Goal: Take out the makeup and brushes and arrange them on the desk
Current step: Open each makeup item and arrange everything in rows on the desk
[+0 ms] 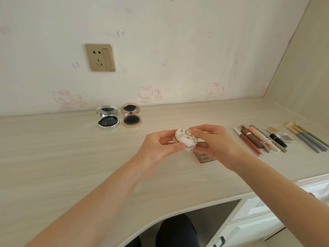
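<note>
- The case, round, white and floral, is held closed over the desk.
- The left hand is curled on the case's left edge, and the right hand pinches its right side and top.
- A silver compact and a gold compact are stood open behind and left of the case.
- A palette is partly hidden just below the case.
- Lipsticks and brushes are laid in rows well right of the case.

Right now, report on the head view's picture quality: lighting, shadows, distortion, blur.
Head view: soft, even light, only faint shadows on the desk; wide-angle stretch at the edges, forearms looming large; the white compact pinched between left hand and right hand is fairly sharp; the brushes look softer.
</note>
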Available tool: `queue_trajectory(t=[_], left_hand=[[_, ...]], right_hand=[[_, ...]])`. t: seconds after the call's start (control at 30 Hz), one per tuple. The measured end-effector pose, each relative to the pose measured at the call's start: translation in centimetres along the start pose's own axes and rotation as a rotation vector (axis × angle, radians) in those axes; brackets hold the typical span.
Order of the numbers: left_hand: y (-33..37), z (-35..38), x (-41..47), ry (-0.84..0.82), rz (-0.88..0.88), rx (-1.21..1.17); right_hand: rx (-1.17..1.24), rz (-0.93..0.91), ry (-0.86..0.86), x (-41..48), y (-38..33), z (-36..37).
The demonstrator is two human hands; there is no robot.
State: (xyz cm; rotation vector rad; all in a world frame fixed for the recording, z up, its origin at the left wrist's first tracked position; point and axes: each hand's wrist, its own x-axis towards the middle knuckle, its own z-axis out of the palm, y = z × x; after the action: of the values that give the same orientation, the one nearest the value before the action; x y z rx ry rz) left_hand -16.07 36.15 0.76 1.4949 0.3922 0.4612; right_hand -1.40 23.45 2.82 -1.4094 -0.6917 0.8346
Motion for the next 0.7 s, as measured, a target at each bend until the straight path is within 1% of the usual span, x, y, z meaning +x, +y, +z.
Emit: queue_trajectory(t=[0.13, 0.3, 0.4, 0.5, 0.7], left_hand=[[-0.1, -2.4, -1.2, 0.034, -0.027, -0.085], [-0.3, -4.5, -2.7, 0.084, -0.072, -0.291], [-0.6, -5.5, -3.4, 0.103, -0.093, -0.394], [-0.9, -6.2, -3.8, 0.102, -0.108, -0.463], [-1.3, -7.1, -4.2, 0.134, -0.109, -0.565]], right_hand=[[-0.149, 0.011, -0.136, 0.3, -0.3, 2.4], [-0.44, -0.025, -0.208, 0.5, -1.1, 5.3], [-0.502, -0.029, -0.238, 0.8, -1.1, 6.9], [-0.512, -0.035, -0.247, 1.1, -1.0, 8.0], [-0.71, -0.154, -0.304, 1.5, -0.5, 9.2]])
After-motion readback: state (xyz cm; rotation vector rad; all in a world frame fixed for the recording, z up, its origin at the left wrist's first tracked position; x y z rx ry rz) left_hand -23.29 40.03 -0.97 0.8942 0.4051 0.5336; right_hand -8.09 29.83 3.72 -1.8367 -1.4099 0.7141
